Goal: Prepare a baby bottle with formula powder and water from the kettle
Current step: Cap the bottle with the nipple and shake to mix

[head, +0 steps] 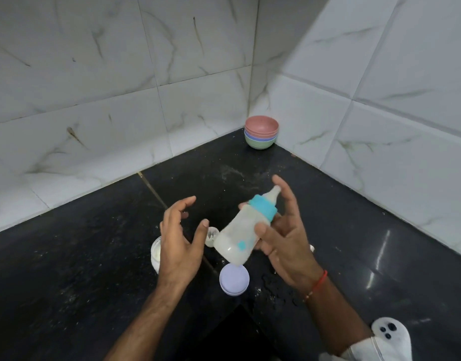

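A baby bottle (241,231) with a blue collar and a teat is tilted, teat up to the right, and holds milky white liquid. My right hand (284,238) holds it above the black counter (94,256), thumb on the body and fingers behind the collar. My left hand (178,243) hovers just left of the bottle with fingers spread and holds nothing. A white formula jar (155,254) stands partly hidden behind my left hand. A small clear scoop (212,234) lies between my left hand and the bottle.
A lilac round lid (234,280) lies on the counter below the bottle. Stacked coloured bowls (261,135) sit in the far corner. White marble-tiled walls close the back and right. Powder specks and water drops dot the counter. No kettle is in view.
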The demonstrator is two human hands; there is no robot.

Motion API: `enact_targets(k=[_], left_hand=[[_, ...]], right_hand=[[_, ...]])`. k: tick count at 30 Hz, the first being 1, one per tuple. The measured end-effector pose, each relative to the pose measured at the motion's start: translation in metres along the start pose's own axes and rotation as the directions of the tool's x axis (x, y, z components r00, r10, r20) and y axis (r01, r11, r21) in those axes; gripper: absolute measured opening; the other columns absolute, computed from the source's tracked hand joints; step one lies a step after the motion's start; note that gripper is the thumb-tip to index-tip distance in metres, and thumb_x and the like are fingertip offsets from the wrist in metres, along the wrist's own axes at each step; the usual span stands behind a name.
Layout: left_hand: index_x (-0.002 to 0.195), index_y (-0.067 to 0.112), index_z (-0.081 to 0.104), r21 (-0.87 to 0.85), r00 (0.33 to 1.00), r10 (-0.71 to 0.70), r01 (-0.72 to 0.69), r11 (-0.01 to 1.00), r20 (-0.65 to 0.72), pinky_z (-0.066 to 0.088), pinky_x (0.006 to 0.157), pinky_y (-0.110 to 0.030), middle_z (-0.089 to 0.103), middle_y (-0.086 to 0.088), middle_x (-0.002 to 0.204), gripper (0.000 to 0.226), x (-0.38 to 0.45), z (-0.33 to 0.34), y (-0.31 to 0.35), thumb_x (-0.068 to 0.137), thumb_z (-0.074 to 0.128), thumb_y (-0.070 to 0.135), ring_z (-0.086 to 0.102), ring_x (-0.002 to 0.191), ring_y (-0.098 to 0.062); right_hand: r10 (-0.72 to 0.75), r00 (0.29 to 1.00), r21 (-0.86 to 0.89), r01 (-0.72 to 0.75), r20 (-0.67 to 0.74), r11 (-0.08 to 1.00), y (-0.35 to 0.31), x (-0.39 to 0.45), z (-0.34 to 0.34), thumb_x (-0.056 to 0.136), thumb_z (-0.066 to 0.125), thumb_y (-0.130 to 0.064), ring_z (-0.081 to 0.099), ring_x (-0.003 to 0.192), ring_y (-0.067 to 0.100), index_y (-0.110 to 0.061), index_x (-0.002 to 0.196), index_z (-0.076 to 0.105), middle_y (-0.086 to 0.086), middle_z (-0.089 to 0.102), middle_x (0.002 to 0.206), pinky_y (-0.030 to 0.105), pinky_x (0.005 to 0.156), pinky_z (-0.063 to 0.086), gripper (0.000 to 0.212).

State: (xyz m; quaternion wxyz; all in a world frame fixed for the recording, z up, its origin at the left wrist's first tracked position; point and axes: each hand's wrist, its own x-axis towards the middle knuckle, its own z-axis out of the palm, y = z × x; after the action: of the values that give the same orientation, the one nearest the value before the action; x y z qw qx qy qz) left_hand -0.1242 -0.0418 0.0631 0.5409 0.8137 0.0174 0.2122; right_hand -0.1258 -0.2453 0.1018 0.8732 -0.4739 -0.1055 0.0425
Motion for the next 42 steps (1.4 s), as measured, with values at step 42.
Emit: enact_targets(k=[42], left_hand=[[0.131,0.047,0.052,-0.084,0.997,0.045,-0.040,0.996,0.062,0.054,0.089,-0.034,0.058,0.015,0.135,0.061,0.002,0.015,0.009,0.092,0.075,0.006,0.058,0.113,-0.009]], right_hand=[[-0.165,0.971,0.185,0.197,-0.174,0.963,-0.025,0.017,-0.005,0.075,0.090,-0.033,0.069,0.112,0.027,-0.028,0.153,0.038,0.019,0.064,0.134,0.047,0.084,0.062,0.094]])
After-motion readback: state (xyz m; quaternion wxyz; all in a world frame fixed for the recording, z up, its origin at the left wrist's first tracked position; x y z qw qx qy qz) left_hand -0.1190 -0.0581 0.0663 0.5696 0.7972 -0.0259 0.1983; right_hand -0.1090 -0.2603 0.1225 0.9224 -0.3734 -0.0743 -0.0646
